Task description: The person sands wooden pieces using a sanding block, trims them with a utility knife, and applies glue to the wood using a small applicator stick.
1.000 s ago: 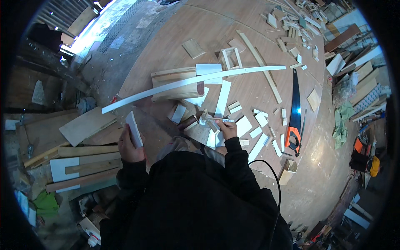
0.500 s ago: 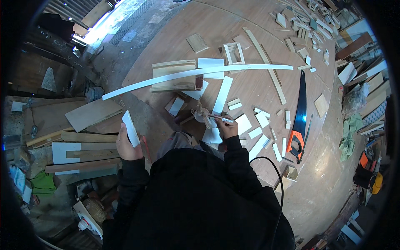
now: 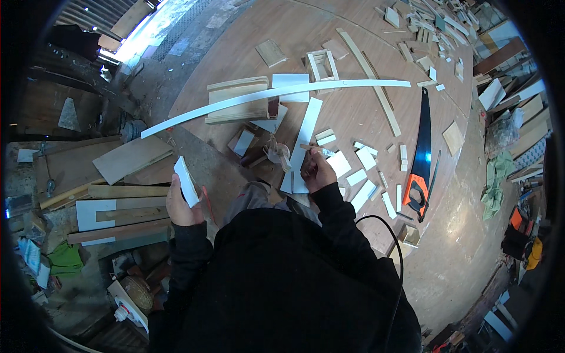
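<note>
My left hand [image 3: 181, 203] is closed around a flat white-faced block [image 3: 187, 181], held upright at the left, off the table. My right hand [image 3: 318, 173] pinches a thin brown wooden stick [image 3: 306, 146] above the table's near edge. Just left of this hand stands a pale, crumpled-looking container [image 3: 279, 154], its contents hard to make out. Beside the right hand lies a long white strip of board [image 3: 307, 135]. Several small white and wooden blocks [image 3: 366, 159] are scattered to the right.
A long white strip [image 3: 235, 107] lies across stacked boards [image 3: 238, 97]. An orange-handled handsaw [image 3: 422, 150] rests at the right of the round table. Offcuts [image 3: 432, 35] pile up at far right. Boards [image 3: 129, 206] and a circular tool [image 3: 136, 292] sit at left. A black cable [image 3: 385, 228] curves past my right arm.
My right hand has turned, and the stick has swung up from over the white strip's lower part. My left hand still holds the block. The view has shifted slightly.
</note>
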Available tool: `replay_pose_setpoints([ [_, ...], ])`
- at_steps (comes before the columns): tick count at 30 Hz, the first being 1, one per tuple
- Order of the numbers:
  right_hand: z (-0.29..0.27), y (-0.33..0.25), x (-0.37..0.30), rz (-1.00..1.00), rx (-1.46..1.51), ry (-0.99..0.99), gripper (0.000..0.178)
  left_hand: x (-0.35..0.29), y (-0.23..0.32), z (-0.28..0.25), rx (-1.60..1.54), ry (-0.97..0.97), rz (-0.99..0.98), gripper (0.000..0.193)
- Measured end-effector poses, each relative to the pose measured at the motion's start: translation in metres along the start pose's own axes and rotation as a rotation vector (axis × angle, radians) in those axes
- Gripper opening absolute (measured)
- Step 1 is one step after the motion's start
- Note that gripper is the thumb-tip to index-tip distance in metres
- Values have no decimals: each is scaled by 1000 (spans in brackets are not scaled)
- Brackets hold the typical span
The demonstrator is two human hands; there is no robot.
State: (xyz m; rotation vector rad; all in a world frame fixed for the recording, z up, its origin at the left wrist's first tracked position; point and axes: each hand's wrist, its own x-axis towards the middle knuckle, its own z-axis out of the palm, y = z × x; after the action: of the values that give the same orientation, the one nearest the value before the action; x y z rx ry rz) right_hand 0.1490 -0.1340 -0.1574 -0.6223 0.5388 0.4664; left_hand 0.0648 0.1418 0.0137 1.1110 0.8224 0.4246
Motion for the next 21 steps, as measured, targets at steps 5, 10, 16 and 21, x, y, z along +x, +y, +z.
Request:
replay_pose_setpoints([
  [5, 27, -17, -19, 208, 123, 92, 18, -6, -6, -3, -56, 76, -36, 26],
  [10, -5, 8, 9, -397, -775, 104, 15, -12, -14, -9, -65, 72, -21, 26],
  [16, -16, 2, 42, -803, -1175, -153, 19, -22, -25, -19, -39, 153, 7, 27],
  [21, -9, -3, 48, -910, -1285, -371, 24, -27, -40, -44, -26, 242, 13, 27],
])
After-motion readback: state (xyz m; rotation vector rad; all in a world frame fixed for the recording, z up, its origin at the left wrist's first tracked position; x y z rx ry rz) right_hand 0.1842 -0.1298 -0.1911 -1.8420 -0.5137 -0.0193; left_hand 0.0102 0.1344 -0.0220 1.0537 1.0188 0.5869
